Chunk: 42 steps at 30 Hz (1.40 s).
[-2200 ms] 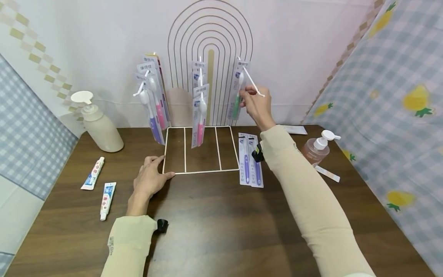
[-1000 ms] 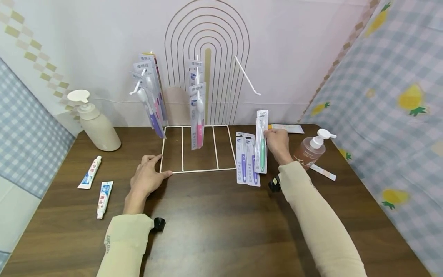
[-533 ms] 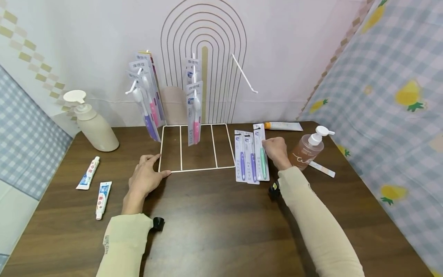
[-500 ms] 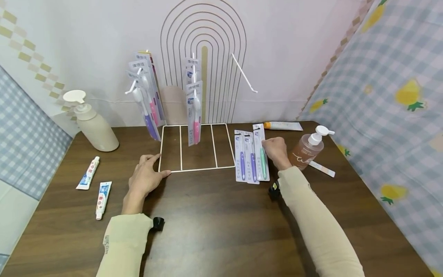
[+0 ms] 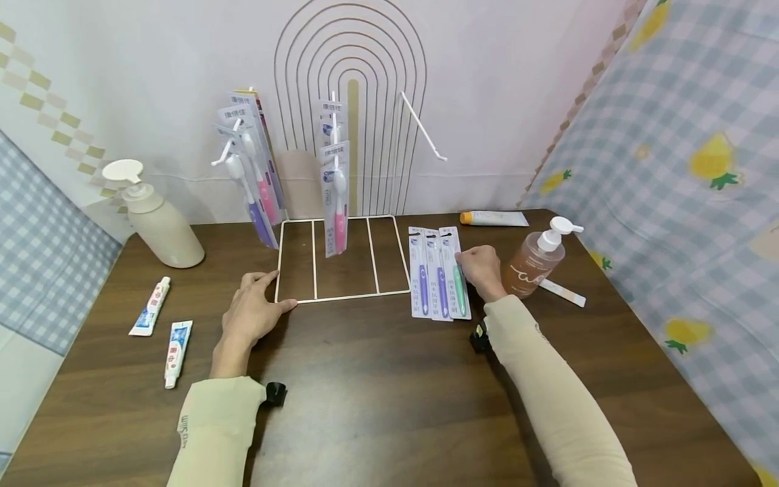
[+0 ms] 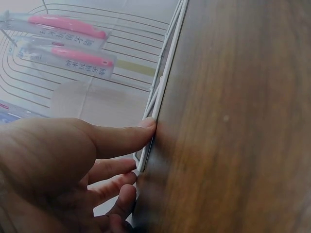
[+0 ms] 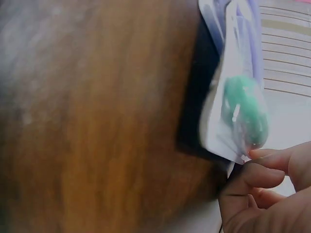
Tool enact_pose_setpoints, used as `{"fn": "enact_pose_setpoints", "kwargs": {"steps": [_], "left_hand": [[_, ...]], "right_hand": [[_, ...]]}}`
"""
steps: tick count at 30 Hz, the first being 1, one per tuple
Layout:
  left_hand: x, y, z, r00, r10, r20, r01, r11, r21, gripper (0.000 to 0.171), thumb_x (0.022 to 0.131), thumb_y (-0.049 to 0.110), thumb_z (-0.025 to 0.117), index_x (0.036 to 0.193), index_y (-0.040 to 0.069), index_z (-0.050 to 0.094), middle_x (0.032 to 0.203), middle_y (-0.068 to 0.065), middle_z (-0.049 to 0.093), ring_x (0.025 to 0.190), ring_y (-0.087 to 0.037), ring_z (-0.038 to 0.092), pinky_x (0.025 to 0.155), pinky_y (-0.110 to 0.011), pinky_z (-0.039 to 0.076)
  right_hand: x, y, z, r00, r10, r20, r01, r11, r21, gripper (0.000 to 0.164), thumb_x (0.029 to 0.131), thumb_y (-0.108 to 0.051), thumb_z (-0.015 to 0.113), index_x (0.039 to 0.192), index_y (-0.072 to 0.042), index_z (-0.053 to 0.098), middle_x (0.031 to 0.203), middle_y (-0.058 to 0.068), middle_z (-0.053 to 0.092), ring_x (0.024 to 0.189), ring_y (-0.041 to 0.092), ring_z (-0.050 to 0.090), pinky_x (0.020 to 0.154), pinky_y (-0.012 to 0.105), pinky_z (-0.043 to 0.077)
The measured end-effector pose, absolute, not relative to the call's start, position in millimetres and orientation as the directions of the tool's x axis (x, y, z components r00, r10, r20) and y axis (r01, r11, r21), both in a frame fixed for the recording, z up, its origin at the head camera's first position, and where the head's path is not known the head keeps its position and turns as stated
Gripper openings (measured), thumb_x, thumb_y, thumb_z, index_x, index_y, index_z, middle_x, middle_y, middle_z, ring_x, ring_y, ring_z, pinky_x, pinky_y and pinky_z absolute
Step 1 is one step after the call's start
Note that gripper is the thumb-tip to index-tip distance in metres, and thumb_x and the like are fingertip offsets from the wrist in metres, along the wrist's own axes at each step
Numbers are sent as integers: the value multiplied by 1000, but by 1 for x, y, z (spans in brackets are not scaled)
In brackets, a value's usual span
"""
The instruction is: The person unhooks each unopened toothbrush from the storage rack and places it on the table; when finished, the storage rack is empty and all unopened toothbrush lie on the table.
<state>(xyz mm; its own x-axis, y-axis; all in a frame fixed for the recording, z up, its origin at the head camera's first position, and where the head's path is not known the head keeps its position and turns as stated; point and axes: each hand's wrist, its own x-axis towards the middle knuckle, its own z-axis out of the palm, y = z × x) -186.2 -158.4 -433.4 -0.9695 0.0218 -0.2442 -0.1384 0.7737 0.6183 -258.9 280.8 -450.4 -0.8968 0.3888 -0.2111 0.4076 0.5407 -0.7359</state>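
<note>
In the head view a white wire rack (image 5: pixel 353 297) stands at the back of the table, with three projecting hooks. My left hand (image 5: pixel 252 314) holds its front left corner; the left wrist view shows the thumb (image 6: pixel 126 138) against the front wire and fingertips by the corner. My right hand (image 5: pixel 483 270) pinches the right edge of a packaged toothbrush with a green handle (image 5: pixel 459 291). That pack lies flat on the table beside two purple-handled packaged toothbrushes (image 5: pixel 433 274), all in a row. The right hook (image 5: pixel 422 128) carries nothing.
Packaged toothbrushes hang on the left hook (image 5: pixel 249 162) and middle hook (image 5: pixel 335 196). Two small toothpaste tubes (image 5: pixel 176 352) lie left, below a beige pump bottle (image 5: pixel 161 226). An orange-capped tube (image 5: pixel 496 218), pink pump bottle (image 5: pixel 529 267) and slim box (image 5: pixel 562 293) are right.
The green toothbrush has come off the right hook, down to the table in my right hand, and now lines up closer against the purple ones. My left hand has stayed on the rack corner.
</note>
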Motion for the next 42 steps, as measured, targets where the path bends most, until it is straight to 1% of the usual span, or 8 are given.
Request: {"fn": "enact_pose_setpoints", "kwargs": {"steps": [3, 7, 13, 16, 22, 32, 39, 42], "left_hand": [[-186, -158, -433, -969, 24, -244, -137, 771, 622, 86, 112, 38, 73, 181, 8, 31, 185, -26, 24, 166, -57, 34, 119, -84, 41], [-185, -159, -433, -969, 25, -247, -139, 770, 622, 86, 113, 38, 73, 181, 8, 30, 185, -26, 24, 165, -57, 34, 119, -84, 40], [-185, -159, -431, -969, 26, -246, -136, 774, 619, 85, 113, 37, 72, 181, 8, 30, 184, -27, 25, 164, -58, 35, 119, -83, 41], [-185, -159, -432, -969, 24, -246, -138, 774, 618, 85, 112, 37, 72, 181, 8, 31, 184, -26, 25, 164, -57, 36, 119, -83, 40], [-185, -159, -433, -969, 24, -245, -137, 774, 618, 86, 112, 38, 72, 181, 8, 31, 184, -26, 25, 163, -57, 36, 120, -83, 40], [-186, -159, -433, -970, 27, -243, -134, 771, 622, 85, 112, 38, 73, 181, 8, 31, 185, -26, 25, 164, -57, 36, 120, -84, 39], [-186, -159, -433, -970, 26, -243, -135, 770, 624, 86, 112, 38, 73, 181, 8, 32, 185, -26, 25, 165, -57, 35, 120, -83, 40], [-186, -159, -433, -970, 26, -242, -135, 770, 624, 86, 112, 38, 73, 181, 8, 32, 184, -26, 25, 164, -57, 36, 120, -83, 40]], "right_hand": [[-246, 268, -432, -891, 403, -211, 422, 562, -711, 35, 114, -26, 65, 119, 3, 84, 100, 10, 73, 91, 21, 63, 73, 29, 48], [-242, 266, -430, -887, 413, -206, 428, 570, -701, 32, 115, -27, 66, 115, 0, 84, 98, 7, 72, 91, 20, 62, 72, 26, 47], [-240, 266, -431, -891, 419, -176, 411, 577, -706, 29, 112, -24, 68, 101, -3, 84, 76, -1, 68, 82, 18, 63, 70, 28, 48], [-240, 266, -433, -894, 417, -165, 401, 581, -708, 29, 111, -24, 69, 98, -3, 84, 71, -3, 66, 78, 17, 62, 69, 28, 48], [-240, 267, -434, -898, 413, -153, 389, 582, -714, 30, 111, -21, 68, 96, -1, 84, 68, -3, 65, 73, 15, 61, 66, 26, 48], [-240, 269, -432, -898, 407, -166, 396, 584, -709, 31, 109, -20, 67, 87, -4, 82, 64, -4, 63, 67, 13, 60, 63, 25, 48], [-240, 268, -431, -893, 413, -177, 409, 585, -700, 30, 110, -20, 67, 89, -4, 81, 68, -5, 64, 67, 12, 60, 61, 24, 48], [-239, 265, -431, -892, 422, -159, 406, 599, -690, 29, 109, -19, 64, 91, -4, 81, 71, -2, 66, 69, 13, 61, 61, 24, 48]]}}
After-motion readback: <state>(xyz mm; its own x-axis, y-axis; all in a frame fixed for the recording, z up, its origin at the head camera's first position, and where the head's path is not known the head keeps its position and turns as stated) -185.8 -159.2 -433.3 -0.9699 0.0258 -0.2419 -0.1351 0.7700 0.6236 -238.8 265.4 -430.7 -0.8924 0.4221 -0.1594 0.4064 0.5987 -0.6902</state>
